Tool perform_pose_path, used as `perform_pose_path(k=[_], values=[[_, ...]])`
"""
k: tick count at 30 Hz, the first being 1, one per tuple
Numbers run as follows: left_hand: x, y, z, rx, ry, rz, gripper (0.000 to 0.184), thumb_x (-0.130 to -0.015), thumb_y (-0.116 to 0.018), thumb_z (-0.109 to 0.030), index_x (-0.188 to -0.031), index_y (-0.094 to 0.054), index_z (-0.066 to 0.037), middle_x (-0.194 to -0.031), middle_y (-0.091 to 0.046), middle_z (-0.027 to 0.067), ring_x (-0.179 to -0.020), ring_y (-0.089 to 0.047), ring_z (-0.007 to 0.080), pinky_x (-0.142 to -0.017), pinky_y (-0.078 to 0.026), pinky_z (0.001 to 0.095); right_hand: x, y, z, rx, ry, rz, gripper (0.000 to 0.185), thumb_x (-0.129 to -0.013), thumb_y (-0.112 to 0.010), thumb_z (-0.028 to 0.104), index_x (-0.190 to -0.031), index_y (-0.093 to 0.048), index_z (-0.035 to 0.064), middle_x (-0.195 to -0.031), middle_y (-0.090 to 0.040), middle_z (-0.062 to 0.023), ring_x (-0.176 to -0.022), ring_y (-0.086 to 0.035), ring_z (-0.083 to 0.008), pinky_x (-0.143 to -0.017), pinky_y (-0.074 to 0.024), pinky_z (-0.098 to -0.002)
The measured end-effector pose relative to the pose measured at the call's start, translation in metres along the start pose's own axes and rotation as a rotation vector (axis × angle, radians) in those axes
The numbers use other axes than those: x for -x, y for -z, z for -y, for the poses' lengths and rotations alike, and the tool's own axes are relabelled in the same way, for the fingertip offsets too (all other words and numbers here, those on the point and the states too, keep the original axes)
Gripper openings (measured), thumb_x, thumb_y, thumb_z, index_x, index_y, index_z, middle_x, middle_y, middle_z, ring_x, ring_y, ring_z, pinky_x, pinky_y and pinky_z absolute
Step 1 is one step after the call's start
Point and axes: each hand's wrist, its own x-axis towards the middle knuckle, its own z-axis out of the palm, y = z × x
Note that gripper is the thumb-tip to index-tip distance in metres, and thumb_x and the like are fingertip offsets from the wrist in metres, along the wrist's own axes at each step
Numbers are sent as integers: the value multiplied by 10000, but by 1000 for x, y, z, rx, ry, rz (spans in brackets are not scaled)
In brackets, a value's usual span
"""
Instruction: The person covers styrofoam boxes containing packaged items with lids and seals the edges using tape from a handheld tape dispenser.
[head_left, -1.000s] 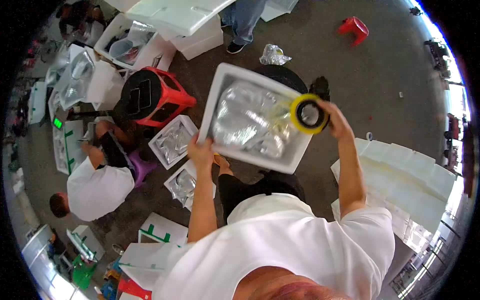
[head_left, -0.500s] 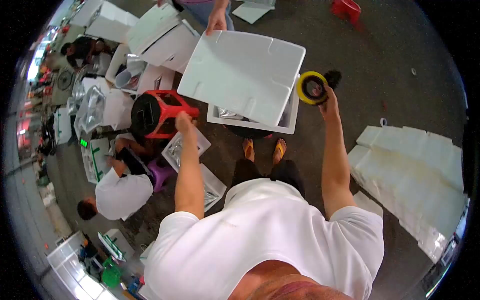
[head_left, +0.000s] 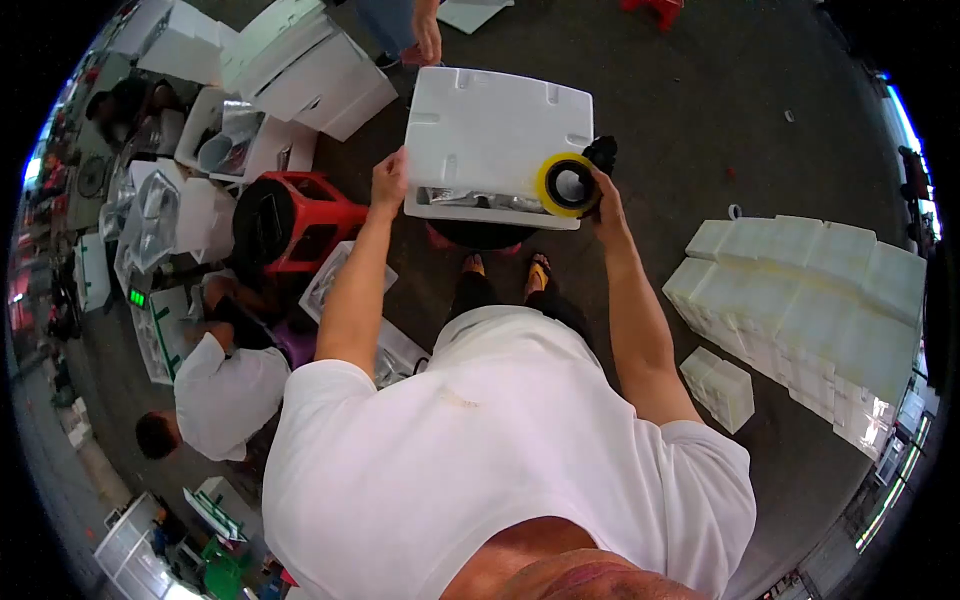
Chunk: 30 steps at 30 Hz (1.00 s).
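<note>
A white foam lid (head_left: 500,125) lies over most of a foam box (head_left: 490,215), whose near edge shows with silvery wrapping (head_left: 465,197) inside. My left hand (head_left: 390,180) grips the lid's left edge. On the other side, my right hand (head_left: 608,205) holds a yellow-rimmed tape roll (head_left: 568,186) at the lid's near right corner. The box rests on a dark round stool top. Just beyond the lid, another person's hand (head_left: 428,38) hangs apart from it.
A red stool (head_left: 320,222) and open foam boxes (head_left: 340,275) stand at left, near a seated person in white (head_left: 225,395). Foam boxes are stacked at the right (head_left: 810,300) and upper left (head_left: 325,80). A small foam block (head_left: 718,388) lies right of my body.
The box has gone down onto the stool. The other person's hand has let go of the lid, which now sits squarer over the box. My left hand has moved up to its edge.
</note>
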Motion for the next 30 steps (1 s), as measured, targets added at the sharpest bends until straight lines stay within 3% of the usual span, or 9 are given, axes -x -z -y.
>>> perform_pose_path(k=[3,6,8,11,21,24,26,28,30], values=[[9,-2,-16,-144,-92,-130,589,-971,-515,-508,-870,-615,64,-679,-583,77,-712,-503,121,-677,-456,336,15,-3,0,-45,-52,-92,635,-874,-615,519,-1371,-553,128,-1438,-484,-91,-1326,-418,-263,-1102,-264,-481],[31,10,-18,-295,-90,-162,594,-951,-531,-531,-890,-629,51,-665,-577,100,-697,-512,123,-666,-457,343,51,-16,11,24,-49,-90,664,-855,-624,545,-1363,-554,124,-1400,-515,-89,-1313,-432,-268,-1111,-255,-485],[40,6,-14,-258,-71,-133,590,-934,-540,-549,-969,-668,26,-719,-626,136,-730,-561,128,-697,-473,339,37,-14,-7,50,-31,-71,681,-842,-631,552,-1358,-546,115,-1391,-511,-93,-1321,-416,-278,-1119,-226,-505],[44,1,1,-309,34,-127,570,-931,-568,-530,-1066,-691,9,-820,-693,140,-801,-607,132,-752,-486,326,26,-26,-12,187,-111,-161,534,-914,-604,452,-1328,-586,115,-1362,-541,-34,-1277,-455,-182,-1071,-309,-323],[53,-8,19,-61,115,-63,577,-923,-656,-436,-1238,-621,47,-1047,-703,116,-904,-616,148,-832,-480,289,23,-7,-32,297,-216,-289,708,-870,-631,517,-1425,-500,96,-1467,-456,-57,-1323,-415,-206,-1115,-251,-341],[71,-17,19,-43,133,-67,578,-929,-665,-389,-1290,-579,53,-1081,-695,125,-931,-619,157,-845,-481,289,17,0,-17,320,-293,-352,743,-850,-639,544,-1408,-509,71,-1442,-481,-74,-1307,-436,-220,-1102,-273,-336],[79,-22,23,-18,132,-53,577,-932,-666,-369,-1309,-562,54,-1093,-694,130,-948,-624,163,-851,-482,289,18,7,-12,326,-223,-155,737,-838,-646,556,-1368,-536,55,-1410,-503,-96,-1280,-456,-237,-1074,-301,-345],[84,-29,23,13,21,-170,554,-937,-665,-339,-1312,-558,54,-1103,-693,148,-979,-630,167,-856,-485,286,12,15,-21,368,-218,-212,722,-829,-653,563,-1334,-558,56,-1368,-527,-99,-1238,-480,-236,-1049,-318,-341],[80,-28,24,-64,15,-132,575,-938,-655,-378,-1308,-561,52,-1114,-691,182,-1008,-642,194,-878,-486,296,-1,19,-24,424,-215,-257,707,-821,-660,570,-1301,-579,57,-1325,-552,-103,-1197,-503,-235,-1025,-335,-337]])
